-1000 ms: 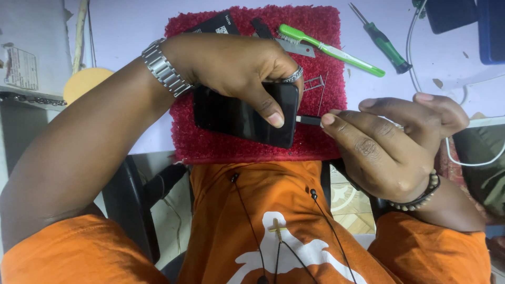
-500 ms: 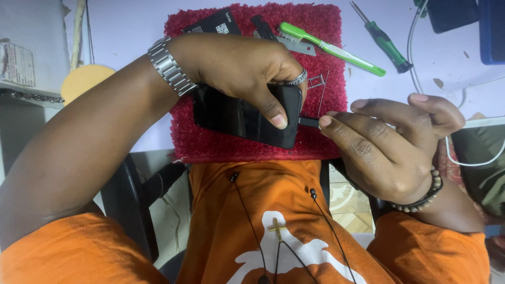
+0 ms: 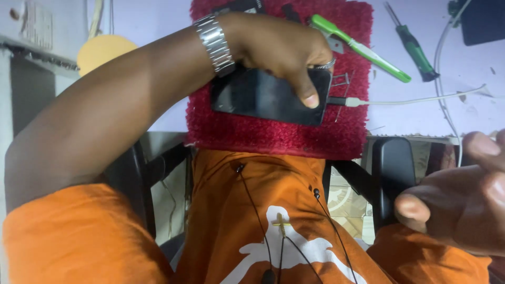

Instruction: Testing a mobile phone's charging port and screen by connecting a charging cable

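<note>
Closest to us, our right hand [image 3: 463, 194] hangs loose off the table edge, fingers half curled, nothing in it. Next up, our left hand [image 3: 279, 50] clamps down on the black phone [image 3: 263, 97], thumb on its face, pinning it to the red mat [image 3: 273, 131] at the table's near edge. A white cable [image 3: 410, 100] sits plugged into the phone. Farther back lie a green tool [image 3: 363, 47] and a screwdriver [image 3: 415, 50].

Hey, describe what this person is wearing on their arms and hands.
The left hand has a silver metal link watch at the wrist and a thin silver ring. Both arms are bare below short orange sleeves. The right hand shows nothing worn.
</note>
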